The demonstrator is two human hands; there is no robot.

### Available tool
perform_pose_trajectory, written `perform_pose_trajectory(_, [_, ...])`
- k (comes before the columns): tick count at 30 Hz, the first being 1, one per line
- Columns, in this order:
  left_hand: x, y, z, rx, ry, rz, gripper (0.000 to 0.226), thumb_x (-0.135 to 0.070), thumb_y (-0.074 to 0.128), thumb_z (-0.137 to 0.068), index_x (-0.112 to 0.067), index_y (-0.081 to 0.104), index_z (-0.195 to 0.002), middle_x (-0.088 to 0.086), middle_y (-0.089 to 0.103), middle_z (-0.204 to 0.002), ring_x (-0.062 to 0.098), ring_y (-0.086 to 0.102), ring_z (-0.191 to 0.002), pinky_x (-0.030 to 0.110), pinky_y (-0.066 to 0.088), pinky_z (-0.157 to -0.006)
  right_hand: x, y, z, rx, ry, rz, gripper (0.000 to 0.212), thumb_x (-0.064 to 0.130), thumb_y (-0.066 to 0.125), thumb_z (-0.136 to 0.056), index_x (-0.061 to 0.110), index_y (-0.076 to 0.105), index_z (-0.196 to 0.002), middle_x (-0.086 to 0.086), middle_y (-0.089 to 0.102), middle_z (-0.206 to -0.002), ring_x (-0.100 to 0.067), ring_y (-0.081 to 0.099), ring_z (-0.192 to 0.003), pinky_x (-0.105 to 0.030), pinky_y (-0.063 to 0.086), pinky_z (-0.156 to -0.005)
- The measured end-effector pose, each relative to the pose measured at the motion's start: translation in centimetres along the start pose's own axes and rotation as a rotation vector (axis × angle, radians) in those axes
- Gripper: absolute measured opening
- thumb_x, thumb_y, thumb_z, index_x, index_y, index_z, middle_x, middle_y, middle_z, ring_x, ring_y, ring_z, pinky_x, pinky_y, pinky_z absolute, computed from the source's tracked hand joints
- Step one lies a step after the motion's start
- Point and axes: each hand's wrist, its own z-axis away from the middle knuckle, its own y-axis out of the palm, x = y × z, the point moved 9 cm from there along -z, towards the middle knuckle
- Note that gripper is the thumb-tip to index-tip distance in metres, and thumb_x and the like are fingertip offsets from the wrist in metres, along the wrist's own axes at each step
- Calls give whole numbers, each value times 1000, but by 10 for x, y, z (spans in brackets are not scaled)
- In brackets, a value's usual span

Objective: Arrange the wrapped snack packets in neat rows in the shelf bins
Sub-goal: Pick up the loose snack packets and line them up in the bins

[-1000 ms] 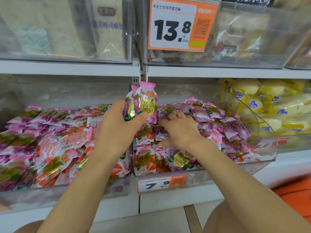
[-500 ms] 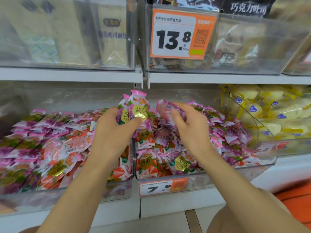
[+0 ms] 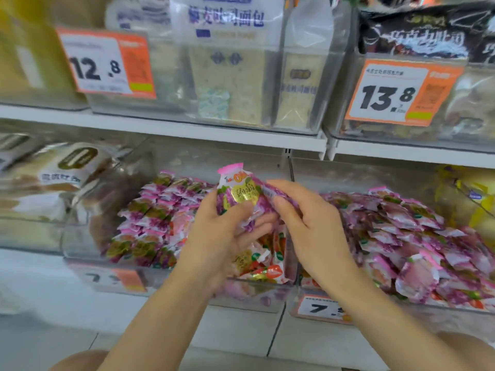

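Note:
My left hand (image 3: pixel 222 236) holds a small stack of purple wrapped snack packets (image 3: pixel 237 195) upright above the divider between two clear shelf bins. My right hand (image 3: pixel 300 223) pinches another purple packet (image 3: pixel 278 195) and presses it against that stack. The left bin (image 3: pixel 80 250) holds purple packets in rows at its back and orange ones at its front right. The right bin (image 3: pixel 455 306) is heaped with loose purple packets (image 3: pixel 396 231).
Price tags (image 3: pixel 318 307) hang on the bins' fronts. A white shelf (image 3: pixel 160 127) above carries clear bins of bread packs with tags 12.8 and 13.8. Bread lies in a bin (image 3: pixel 40 183) at far left, yellow packets (image 3: pixel 466 196) at far right.
My right hand has lifted a purple packet from the right bin and carried it left to the stack in my left hand. The camera has swung left and up.

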Motion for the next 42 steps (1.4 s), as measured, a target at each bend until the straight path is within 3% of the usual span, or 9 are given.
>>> perform_pose_trajectory(3, [-5, -34, 1, -81, -36, 121, 18, 4, 52, -91, -1, 50, -108, 14, 63, -89, 23, 72, -73, 31, 59, -65, 19, 40, -9, 145, 37, -82, 29, 22, 51, -94, 27, 60, -122, 11, 61, -109, -6, 56, -106, -11, 38, -95])
perform_pose_trajectory(7, [-14, -87, 0, -196, -28, 97, 53, 3, 53, -90, 2, 32, -138, 21, 57, -111, 29, 72, -81, 30, 58, -62, 10, 99, -17, 316, 464, -593, 34, 46, 45, -94, 25, 72, -98, 3, 69, -106, -16, 63, -102, -40, 48, -95])
perform_pose_trajectory(11, [-36, -122, 1, -246, 35, -33, 22, 3, 54, -89, -1, 53, -110, 17, 70, -100, 23, 73, -77, 29, 58, -60, 14, 141, -33, 378, 656, -732, 21, 5, 62, -87, 12, 60, -106, -1, 59, -96, -14, 59, -78, -30, 48, -62])
perform_pose_trajectory(16, [-44, -159, -2, -325, 17, -116, 16, 2, 54, -89, -1, 56, -104, 17, 72, -96, 27, 72, -78, 29, 58, -58, 17, 187, -45, 610, 860, -745, 51, -3, 70, -77, 12, 54, -124, -7, 60, -118, -21, 58, -104, -41, 50, -81])
perform_pose_trajectory(21, [-51, -176, -15, -372, 31, -212, 16, -2, 54, -92, -2, 50, -108, 25, 62, -108, 28, 72, -81, 32, 60, -63, -18, 195, -100, 302, 835, -530, 21, 0, 71, -77, 11, 53, -81, -8, 55, -85, -21, 55, -76, -33, 46, -58])
perform_pose_trajectory(25, [-64, -182, -22, -382, 59, -282, 6, -5, 55, -93, -8, 50, -96, 17, 63, -101, 27, 72, -80, 37, 60, -70, -39, 229, -136, 209, 836, -384, 39, 2, 72, -77, 0, 54, -111, -16, 60, -111, -29, 62, -89, -39, 56, -73])
perform_pose_trajectory(33, [-63, -194, -27, -376, 27, -333, 4, -3, 55, -92, -5, 52, -92, 18, 63, -91, 26, 73, -76, 37, 60, -69, -42, 259, -168, 253, 489, 269, 27, 15, 61, -87, 10, 52, -112, -11, 60, -113, -31, 59, -103, -35, 49, -79])
perform_pose_trajectory(39, [-58, -204, -29, -383, 11, -350, 7, -5, 58, -91, -10, 54, -94, 15, 59, -101, 30, 67, -94, 35, 59, -70, -41, 252, -169, 291, 612, -177, 20, 2, 51, -89, 10, 50, -71, -3, 53, -73, -12, 49, -58, -21, 39, -46])
perform_pose_trajectory(42, [-54, -201, -31, -377, -6, -313, 7, -5, 58, -91, -7, 55, -96, 15, 60, -99, 31, 67, -94, 38, 59, -72, -26, 278, -169, 343, 588, -259, 18, 2, 62, -81, 2, 58, -98, -10, 62, -89, -17, 57, -63, -28, 52, -53])
